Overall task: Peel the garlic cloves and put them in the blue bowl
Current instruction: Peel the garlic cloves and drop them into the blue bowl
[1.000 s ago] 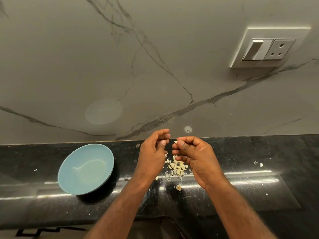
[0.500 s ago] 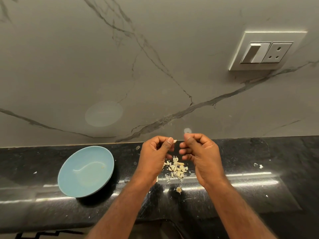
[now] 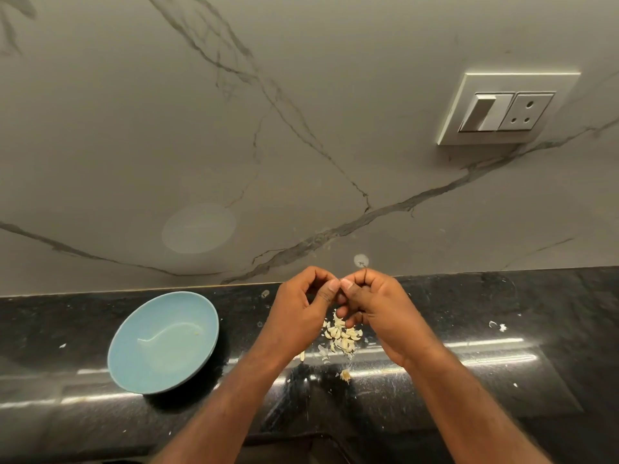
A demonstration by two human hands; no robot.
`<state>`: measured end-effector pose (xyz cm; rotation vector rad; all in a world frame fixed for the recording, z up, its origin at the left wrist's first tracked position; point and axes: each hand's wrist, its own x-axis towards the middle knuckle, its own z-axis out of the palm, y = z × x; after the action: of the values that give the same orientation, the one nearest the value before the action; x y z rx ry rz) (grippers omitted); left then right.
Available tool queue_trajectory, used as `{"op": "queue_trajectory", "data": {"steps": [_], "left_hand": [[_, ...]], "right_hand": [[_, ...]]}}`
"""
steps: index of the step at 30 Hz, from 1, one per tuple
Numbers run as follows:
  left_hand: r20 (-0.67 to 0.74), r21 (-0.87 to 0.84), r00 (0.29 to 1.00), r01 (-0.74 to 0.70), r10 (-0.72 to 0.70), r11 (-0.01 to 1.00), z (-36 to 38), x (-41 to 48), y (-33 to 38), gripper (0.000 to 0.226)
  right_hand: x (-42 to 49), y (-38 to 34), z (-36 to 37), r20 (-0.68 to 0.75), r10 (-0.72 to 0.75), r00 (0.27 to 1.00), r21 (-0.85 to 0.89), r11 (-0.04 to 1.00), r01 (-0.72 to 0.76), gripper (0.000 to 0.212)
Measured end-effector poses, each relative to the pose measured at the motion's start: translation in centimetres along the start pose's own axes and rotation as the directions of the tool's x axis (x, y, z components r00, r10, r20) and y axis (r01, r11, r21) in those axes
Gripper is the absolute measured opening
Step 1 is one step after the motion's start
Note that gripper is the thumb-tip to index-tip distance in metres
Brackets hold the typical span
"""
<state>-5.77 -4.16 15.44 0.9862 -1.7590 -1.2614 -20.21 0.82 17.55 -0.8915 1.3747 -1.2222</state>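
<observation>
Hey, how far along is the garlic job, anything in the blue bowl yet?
Early. Done: no clove shows in the round pale-blue bowl. In hand: left hand and right hand meet thumb to thumb above the glossy black counter; any clove between their fingers is hidden. Left: the pile of pale garlic cloves under them must reach the bowl.

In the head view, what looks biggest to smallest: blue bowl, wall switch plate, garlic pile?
1. blue bowl and wall switch plate: look about alike, so unranked.
2. garlic pile: clearly smallest.
</observation>
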Motion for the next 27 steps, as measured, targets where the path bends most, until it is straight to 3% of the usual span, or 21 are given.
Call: {"op": "queue_trajectory", "data": {"steps": [3, 9, 14, 19, 21, 23, 27], "left_hand": [[0.072, 0.163, 0.987, -0.152, 0.142, 0.975, -0.7, 0.4, -0.1, 0.006], [0.151, 0.358, 0.932, -0.363, 0.330, 0.860, -1.7, 1.2, -0.6, 0.021], [0.183, 0.524, 0.912, -0.406, 0.366, 0.749, -1.9, 1.2, -0.3, 0.030], [0.040, 0.435, 0.962, -0.259, 0.269, 0.862, -1.1, 1.3, 0.9, 0.033], [-0.023, 0.302, 0.980, -0.180, 0.195, 0.936, -0.4, 1.0, 1.7, 0.035], [-0.061, 0.108, 0.995, -0.069, 0.076, 0.992, 0.2, 0.8, 2.4, 0.037], [-0.039, -0.157, 0.996, 0.069, -0.076, 0.985, 0.8, 0.8, 3.1, 0.034]], "right_hand": [[0.0, -0.1, -0.1, 0.059, 0.074, 0.996, 0.067, 0.995, -0.078, 0.014], [-0.1, -0.5, 0.1, 0.218, 0.136, 0.966, -0.011, 0.991, -0.137, 0.024], [0.0, -0.4, 0.6, 0.144, 0.083, 0.986, 0.011, 0.996, -0.086, 0.021], [0.2, -0.1, 2.2, -0.031, -0.096, 0.995, 0.008, 0.995, 0.096, 0.022], [0.3, 0.2, 2.5, -0.098, -0.181, 0.979, -0.050, 0.983, 0.177, 0.021], [0.2, 0.3, 2.8, -0.141, -0.283, 0.949, -0.100, 0.957, 0.271, 0.019], [-0.2, 0.7, 3.0, -0.181, -0.521, 0.834, -0.232, 0.847, 0.478, 0.015]]}}
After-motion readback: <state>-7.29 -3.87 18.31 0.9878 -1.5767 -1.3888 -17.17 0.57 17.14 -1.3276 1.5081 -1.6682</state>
